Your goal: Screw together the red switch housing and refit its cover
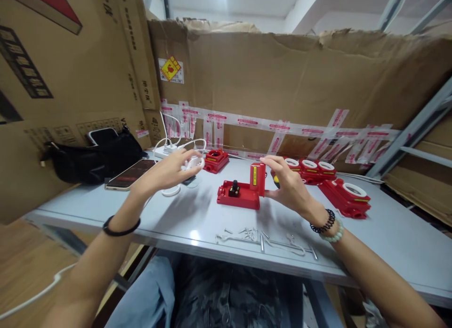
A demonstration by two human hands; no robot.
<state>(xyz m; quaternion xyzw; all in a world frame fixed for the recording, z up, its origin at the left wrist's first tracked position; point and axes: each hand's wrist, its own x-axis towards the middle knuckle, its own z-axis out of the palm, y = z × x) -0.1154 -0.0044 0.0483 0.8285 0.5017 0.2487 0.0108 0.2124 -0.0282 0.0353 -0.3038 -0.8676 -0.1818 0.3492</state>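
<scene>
My left hand [167,168] is raised over the left part of the table, thumb and fingers curled round a blurred white ring [193,163]. With thumb and fingertips, my right hand [287,182] grips a red cover [258,178] with a yellow label. This cover stands on edge at the right end of an open red housing [243,203]. Inside the housing sits a black switch block [234,189] with an upright knob. Partly hidden behind my right hand is a small yellow and black thing [276,179].
Red housings with white rings [309,170] stand at the right, another red housing [216,160] at the back. Loose screws [249,233] and metal hex keys [282,243] lie near the front edge. A phone [130,175], a black bag [95,156] and white cables occupy the left. Cardboard walls the back.
</scene>
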